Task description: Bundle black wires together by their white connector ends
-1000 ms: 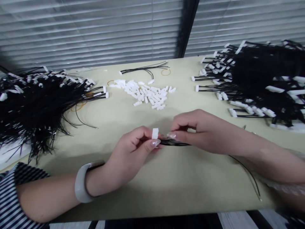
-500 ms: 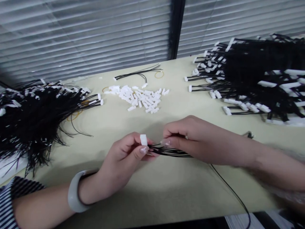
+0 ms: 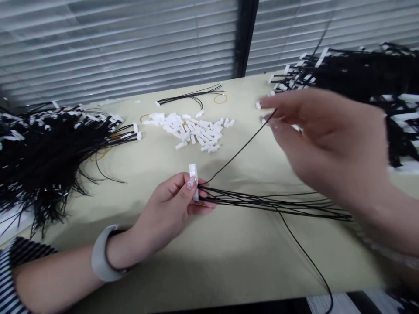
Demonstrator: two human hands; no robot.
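My left hand (image 3: 172,207) pinches a small white connector (image 3: 193,171) upright above the table, low and left of centre. A bundle of thin black wires (image 3: 268,203) runs from that connector to the right along the table. My right hand (image 3: 327,139) is raised to the right, blurred by motion, its fingertips pinched on one black wire (image 3: 242,148) that stretches down to the connector. A grey band sits on my left wrist (image 3: 100,257).
A heap of loose white connectors (image 3: 193,130) lies at the table's middle back. Large piles of black wires with white connectors lie at the left (image 3: 42,152) and the right (image 3: 360,83). A few wires and a rubber band (image 3: 220,99) lie near the blinds.
My right hand has lifted up and to the right, away from the connector, drawing one wire out of the bundle. The left hand has kept its hold on the connector.
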